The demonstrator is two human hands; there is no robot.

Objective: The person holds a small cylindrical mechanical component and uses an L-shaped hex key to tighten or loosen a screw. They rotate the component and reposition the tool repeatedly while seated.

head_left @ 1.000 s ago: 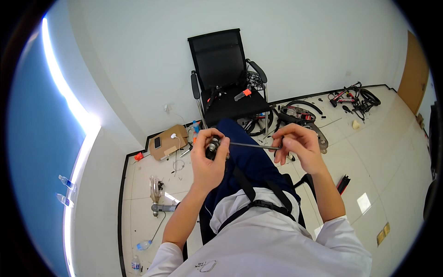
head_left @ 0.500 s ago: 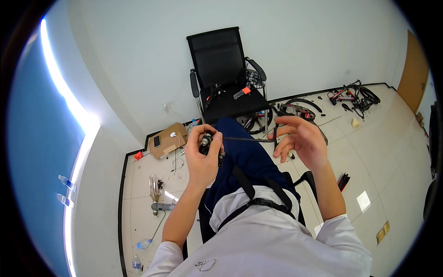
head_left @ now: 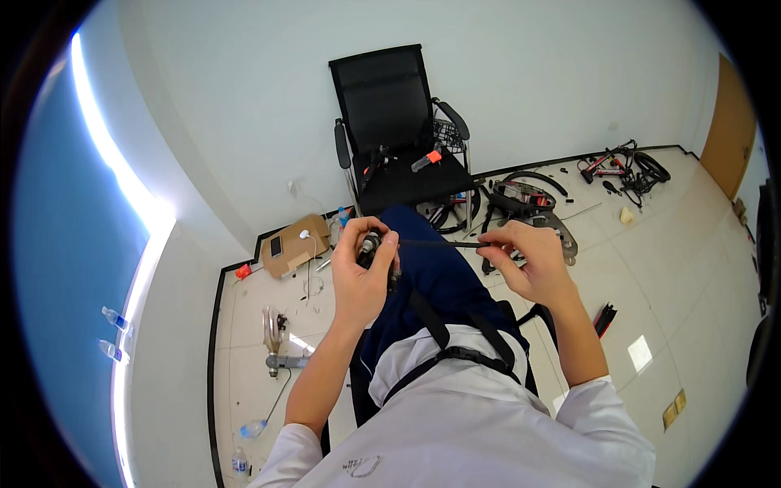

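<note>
My left hand (head_left: 364,275) is closed around a small dark cylindrical part (head_left: 371,244) with a metal end, held above my lap. A thin black cable (head_left: 443,243) runs from that part to the right. My right hand (head_left: 525,262) pinches the far end of the cable between thumb and fingers. Both hands hover over my dark blue trousers (head_left: 431,281), about level with each other. What the part is exactly I cannot tell.
A black office chair (head_left: 394,130) with small tools on its seat stands ahead by the white wall. Bicycle tyres and parts (head_left: 529,199) lie right of it, more parts (head_left: 622,167) farther right. A cardboard box (head_left: 293,244) and a plastic bottle (head_left: 252,427) sit on the left floor.
Both hands dipped slightly left and came back; the cable stays stretched between them, with the right hand still pinching its end.
</note>
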